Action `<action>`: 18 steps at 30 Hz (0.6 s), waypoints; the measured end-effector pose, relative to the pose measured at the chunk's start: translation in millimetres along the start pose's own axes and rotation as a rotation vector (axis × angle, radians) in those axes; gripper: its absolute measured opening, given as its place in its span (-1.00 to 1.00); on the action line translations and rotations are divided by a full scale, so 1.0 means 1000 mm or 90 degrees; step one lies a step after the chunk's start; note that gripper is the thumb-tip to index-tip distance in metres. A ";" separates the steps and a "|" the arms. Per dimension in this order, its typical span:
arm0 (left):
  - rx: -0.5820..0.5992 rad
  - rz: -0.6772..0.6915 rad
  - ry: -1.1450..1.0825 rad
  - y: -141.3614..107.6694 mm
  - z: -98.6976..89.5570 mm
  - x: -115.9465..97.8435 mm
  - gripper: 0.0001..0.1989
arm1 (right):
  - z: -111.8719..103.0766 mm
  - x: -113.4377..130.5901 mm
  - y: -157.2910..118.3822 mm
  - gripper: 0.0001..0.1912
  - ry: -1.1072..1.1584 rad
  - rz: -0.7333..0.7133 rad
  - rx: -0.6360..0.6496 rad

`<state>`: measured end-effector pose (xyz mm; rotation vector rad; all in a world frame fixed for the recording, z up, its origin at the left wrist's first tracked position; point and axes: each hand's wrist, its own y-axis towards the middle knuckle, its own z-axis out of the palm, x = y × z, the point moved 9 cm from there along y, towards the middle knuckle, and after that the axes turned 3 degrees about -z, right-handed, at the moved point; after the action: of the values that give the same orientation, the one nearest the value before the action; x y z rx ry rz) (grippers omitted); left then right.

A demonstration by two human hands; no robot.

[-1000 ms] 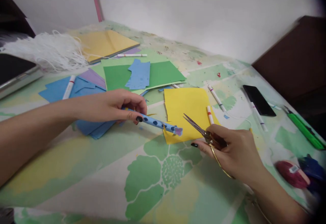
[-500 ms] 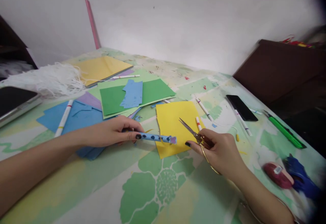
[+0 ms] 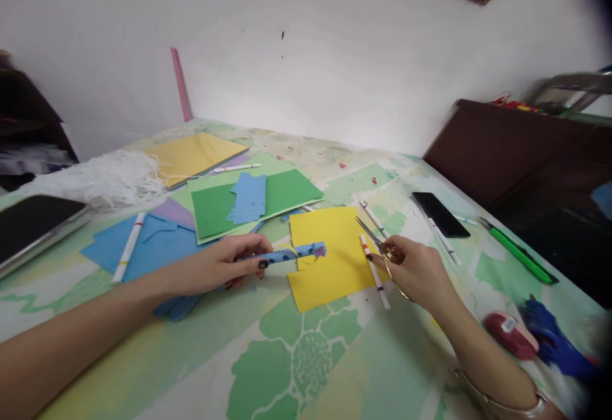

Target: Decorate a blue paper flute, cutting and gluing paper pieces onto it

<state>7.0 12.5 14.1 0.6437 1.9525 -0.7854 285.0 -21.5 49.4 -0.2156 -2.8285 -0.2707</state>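
My left hand [image 3: 246, 260] is closed around one end of a blue rolled paper tube [image 3: 287, 254] with dark spots. A thin yellow paper strip loops near the tube's free end, which shows a bit of purple. My right hand [image 3: 415, 270] grips gold-handled scissors [image 3: 375, 235] by the finger loops, blades pointing up and left, apart from the tube. Beneath both lies a yellow paper sheet [image 3: 329, 280] with a notch in its left edge. A white marker [image 3: 375, 273] with a red band rests across the sheet's right side, close to my right hand.
Blue paper [image 3: 157, 248] and green sheets [image 3: 287, 194] lie left and behind. A phone [image 3: 440, 214], a green cutter [image 3: 521, 254], a pink object [image 3: 510, 334] and a blue tool [image 3: 554, 337] sit on the right. White stringy material [image 3: 105, 178] and a dark-screened device [image 3: 38, 225] are at left.
The view has tilted up, so the table appears lower. The scissors have shifted slightly right relative to the tube; the tube's free end has tipped up a little. Both hands keep their grip.
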 end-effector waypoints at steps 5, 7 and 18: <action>-0.039 0.017 -0.137 0.001 -0.004 -0.002 -0.72 | 0.001 -0.036 0.011 -0.79 -0.092 0.098 0.069; -0.066 0.028 -0.148 0.001 -0.009 -0.003 -0.69 | 0.002 -0.044 0.015 -0.77 -0.103 0.097 0.074; -0.382 0.099 0.183 -0.010 -0.062 -0.013 -0.67 | 0.009 -0.035 0.015 -0.71 -0.160 0.036 0.077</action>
<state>-28.3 49.6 52.2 0.5465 2.2163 0.0114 318.5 -8.9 33.2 -0.3226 -3.0678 -0.0628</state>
